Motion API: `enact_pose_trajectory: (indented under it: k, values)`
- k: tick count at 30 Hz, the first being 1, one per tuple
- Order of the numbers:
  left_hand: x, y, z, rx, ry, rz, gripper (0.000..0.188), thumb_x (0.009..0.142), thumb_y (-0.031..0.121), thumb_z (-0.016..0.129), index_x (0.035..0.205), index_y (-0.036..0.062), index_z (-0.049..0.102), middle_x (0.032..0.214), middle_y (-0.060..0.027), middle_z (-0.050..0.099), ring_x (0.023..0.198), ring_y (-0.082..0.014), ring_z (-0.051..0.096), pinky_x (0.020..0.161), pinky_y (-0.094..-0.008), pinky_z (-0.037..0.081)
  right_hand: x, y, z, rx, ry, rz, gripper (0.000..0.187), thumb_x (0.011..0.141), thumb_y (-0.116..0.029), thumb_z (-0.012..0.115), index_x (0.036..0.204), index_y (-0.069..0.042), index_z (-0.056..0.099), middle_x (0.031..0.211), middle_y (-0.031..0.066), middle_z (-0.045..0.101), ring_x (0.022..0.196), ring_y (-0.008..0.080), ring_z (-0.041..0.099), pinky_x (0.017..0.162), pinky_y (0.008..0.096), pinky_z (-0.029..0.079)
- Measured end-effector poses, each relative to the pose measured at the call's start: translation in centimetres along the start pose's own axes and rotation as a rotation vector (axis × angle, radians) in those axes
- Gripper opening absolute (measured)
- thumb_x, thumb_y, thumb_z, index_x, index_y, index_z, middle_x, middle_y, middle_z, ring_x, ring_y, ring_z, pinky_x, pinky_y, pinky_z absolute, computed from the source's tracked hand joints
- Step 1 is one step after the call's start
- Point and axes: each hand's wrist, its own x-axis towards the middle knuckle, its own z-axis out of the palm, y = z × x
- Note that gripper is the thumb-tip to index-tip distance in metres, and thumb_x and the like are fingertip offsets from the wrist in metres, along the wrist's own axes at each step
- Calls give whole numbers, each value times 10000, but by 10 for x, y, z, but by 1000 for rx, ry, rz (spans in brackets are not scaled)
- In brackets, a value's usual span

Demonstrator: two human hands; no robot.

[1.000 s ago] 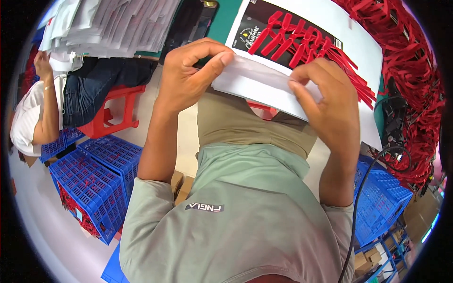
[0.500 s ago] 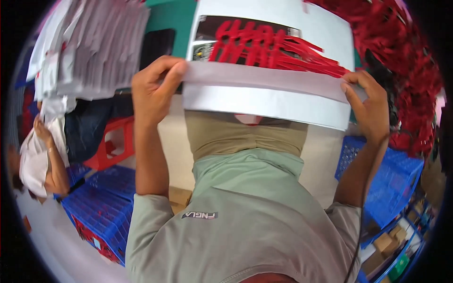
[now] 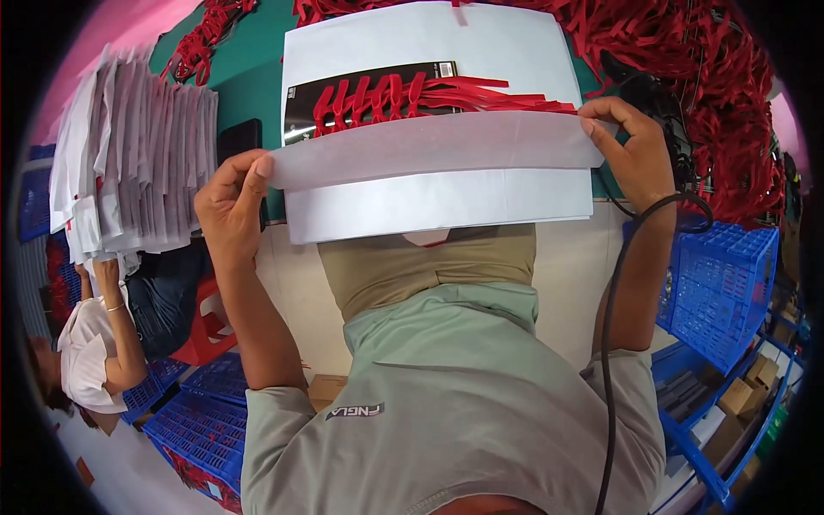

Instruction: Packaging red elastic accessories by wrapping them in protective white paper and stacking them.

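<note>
A folded strip of thin white paper (image 3: pixel 429 148) stretches between my two hands. My left hand (image 3: pixel 233 196) pinches its left end, thumb on top. At the right end, my right hand (image 3: pixel 631 146) grips the paper between thumb and fingers. Just beyond the fold lie red looped ribbons (image 3: pixel 373 99) with long tails pointing right, on a black printed card (image 3: pixel 300 112). The fold hides the near part of both. Under everything is a stack of white paper sheets (image 3: pixel 481 39), its near edge above my lap.
Many white paper packets (image 3: pixel 133 154) stand in a row at the left, beside a black phone (image 3: pixel 240 137). Heaps of red ribbon (image 3: pixel 730 129) fill the right. A black cable (image 3: pixel 611 360) crosses my right arm. Blue crates (image 3: pixel 721 283) flank me; a person (image 3: pixel 103 343) sits at the left.
The view has shifted, so the far table and more ribbon show. Both hands keep hold of the folded paper. The person at the left has raised a hand to the packets.
</note>
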Motion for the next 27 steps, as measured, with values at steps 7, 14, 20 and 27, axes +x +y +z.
enact_pose_trajectory:
  k: [7,14,20,27]
  values:
    - [-7,13,3,-19,-83,0,139,920,85,711,1001,-27,699,831,29,625,724,-28,514,636,-178,400,-8,20,-3,83,52,-2,216,926,-141,655,1107,-22,659,973,22,654,895,98,572,828,241,459]
    - [-9,3,-3,-77,-64,-25,138,915,56,706,1016,-36,682,878,21,633,762,-32,540,674,-178,417,-3,32,2,315,-5,122,346,908,-107,690,1232,-13,611,1013,19,619,952,90,572,878,222,451]
    - [-5,-3,-8,-106,-91,-30,137,913,18,693,1031,-47,668,893,7,623,797,-51,556,705,-177,416,-29,30,-1,438,-4,107,390,870,-36,700,1244,2,593,1001,23,624,945,97,581,887,228,457]
    - [-13,-6,-9,-68,-181,72,142,890,-38,676,1030,-59,666,965,-72,641,920,-130,617,825,-237,476,-53,46,2,333,-64,109,353,803,81,644,1145,-5,632,1009,48,655,954,123,614,902,260,486]
